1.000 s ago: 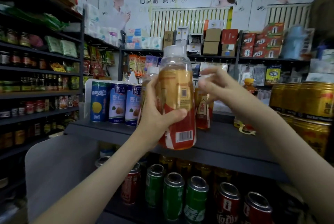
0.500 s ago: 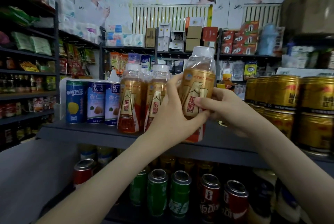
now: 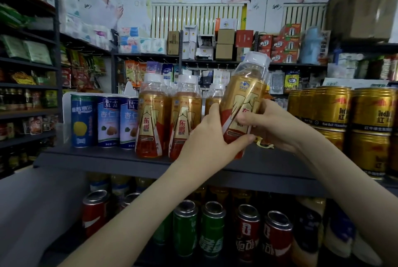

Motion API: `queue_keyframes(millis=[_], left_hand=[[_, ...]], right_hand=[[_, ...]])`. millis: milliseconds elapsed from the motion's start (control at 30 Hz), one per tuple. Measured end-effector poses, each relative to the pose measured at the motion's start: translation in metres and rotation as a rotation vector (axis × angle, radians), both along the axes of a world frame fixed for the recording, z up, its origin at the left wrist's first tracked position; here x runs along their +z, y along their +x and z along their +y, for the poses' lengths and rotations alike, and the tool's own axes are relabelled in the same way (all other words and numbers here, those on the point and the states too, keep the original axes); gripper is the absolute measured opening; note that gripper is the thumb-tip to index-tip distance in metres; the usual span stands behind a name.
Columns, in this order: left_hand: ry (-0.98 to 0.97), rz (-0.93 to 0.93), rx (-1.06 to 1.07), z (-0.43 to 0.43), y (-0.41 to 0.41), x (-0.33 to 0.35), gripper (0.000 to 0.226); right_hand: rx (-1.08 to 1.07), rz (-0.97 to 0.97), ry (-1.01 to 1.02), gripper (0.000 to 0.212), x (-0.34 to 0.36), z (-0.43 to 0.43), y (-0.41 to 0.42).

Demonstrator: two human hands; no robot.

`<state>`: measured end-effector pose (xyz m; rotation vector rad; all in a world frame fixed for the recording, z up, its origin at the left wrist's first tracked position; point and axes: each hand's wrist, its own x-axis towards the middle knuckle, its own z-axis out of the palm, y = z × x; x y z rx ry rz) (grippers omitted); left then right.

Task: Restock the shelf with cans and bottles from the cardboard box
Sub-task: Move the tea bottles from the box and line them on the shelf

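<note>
Gold-and-red plastic: a bottle (image 3: 243,103) is held tilted, its cap (image 3: 257,60) leaning toward 1 o'clock, over the front part of the dark shelf (image 3: 107,159). The left hand (image 3: 206,137) is wrapped round the lower body from 8 o'clock, with the thumb laid under the red band. The right hand (image 3: 269,124) is curled round the middle from 3 o'clock. Both are clamped on it. Whether the base touches the shelf cannot be told.

Matching bottles (image 3: 150,120) are stood upright just beside it at 9 o'clock, and blue cans (image 3: 107,122) are lined up further the same way. Gold cans (image 3: 370,116) are stacked at 3 o'clock, and a bare strip of shelf is left between them and the bottles. Red and green cans (image 3: 211,234) are seen below, at 6 o'clock.

Handling, as judged:
- The bottle looks full, so it is probably fairly heavy and low-weighted.
- The thin clear wall is likely to give under a squeeze, and the glossy label may be slick.
- Hold is best taken at the labelled waist, not at the cap or clear shoulder.
- It should be righted before it is set down, or a neighbour may be knocked over.
</note>
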<state>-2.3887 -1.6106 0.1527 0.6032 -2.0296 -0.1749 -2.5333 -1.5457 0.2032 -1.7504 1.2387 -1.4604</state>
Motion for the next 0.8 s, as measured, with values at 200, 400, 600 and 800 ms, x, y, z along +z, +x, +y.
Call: queue_keyframes(millis=[200,400,600,800], left_hand=[[-0.454,0.182,0.269,-0.025,0.026,0.006,0.056],[-0.479,-0.046,0.507,-0.086,0.048,-0.013,0.075],[-0.616,-0.17,0.413,-0.102,0.049,-0.022,0.064],[-0.623,-0.159,0.322,-0.106,0.048,-0.022,0.064]], right_hand=[[-0.214,0.06,0.033,0.038,0.001,-0.033,-0.02],[-0.29,0.091,0.122,0.034,-0.011,-0.073,-0.018],[-0.308,0.132,0.14,0.033,-0.017,-0.103,-0.011],[-0.349,0.184,0.196,0.063,-0.023,-0.107,-0.013]])
